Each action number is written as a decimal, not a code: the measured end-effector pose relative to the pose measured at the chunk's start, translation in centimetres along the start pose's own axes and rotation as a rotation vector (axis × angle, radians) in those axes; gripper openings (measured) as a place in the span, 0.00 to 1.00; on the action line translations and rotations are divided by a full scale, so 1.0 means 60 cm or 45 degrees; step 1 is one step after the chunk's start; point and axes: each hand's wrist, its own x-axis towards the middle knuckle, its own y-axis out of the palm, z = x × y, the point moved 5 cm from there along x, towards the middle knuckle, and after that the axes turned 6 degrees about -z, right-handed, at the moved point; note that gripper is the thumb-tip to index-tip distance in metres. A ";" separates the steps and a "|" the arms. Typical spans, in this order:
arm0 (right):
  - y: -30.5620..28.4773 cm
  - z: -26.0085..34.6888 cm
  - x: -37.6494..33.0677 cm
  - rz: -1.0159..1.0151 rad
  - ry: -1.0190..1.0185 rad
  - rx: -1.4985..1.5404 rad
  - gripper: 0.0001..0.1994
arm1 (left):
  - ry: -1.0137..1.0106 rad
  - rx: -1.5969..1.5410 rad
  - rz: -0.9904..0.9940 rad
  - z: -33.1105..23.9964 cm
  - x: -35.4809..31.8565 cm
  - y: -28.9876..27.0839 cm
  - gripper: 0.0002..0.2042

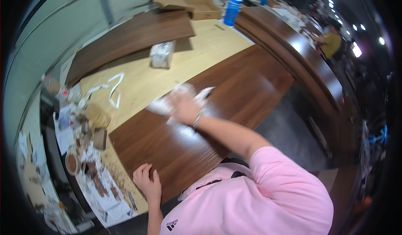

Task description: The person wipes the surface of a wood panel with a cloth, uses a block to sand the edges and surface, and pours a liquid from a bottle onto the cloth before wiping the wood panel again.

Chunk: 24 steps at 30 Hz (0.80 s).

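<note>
A dark brown wood-grain board (247, 80) lies flat across the pale worktable before me. On its middle my right hand (184, 106) presses a white cloth (161, 105), whose edges stick out on both sides of the fingers; hand and cloth are a little blurred. My left hand (147, 180) rests at the board's near left edge, fingers bent and apart, with no object seen in it.
Another brown board (134, 40) lies at the back, beside a wrapped white block (162, 54). A blue bottle (232, 9) and cardboard box (203, 8) stand behind. Stacked boards (289, 46) flank the right. Left, a brown-filled cup (73, 163) sits among clutter. A person (331, 42) sits far right.
</note>
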 end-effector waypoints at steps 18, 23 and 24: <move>-0.147 -0.528 -0.004 0.189 0.397 -0.232 0.33 | -0.054 0.061 0.056 -0.186 0.029 0.133 0.14; -0.198 -0.769 -0.027 0.049 0.560 -0.307 0.33 | 0.117 0.221 0.020 -0.313 0.061 0.239 0.12; -0.210 -0.808 -0.029 0.014 0.604 -0.336 0.33 | 0.158 0.370 -0.030 -0.334 0.065 0.248 0.11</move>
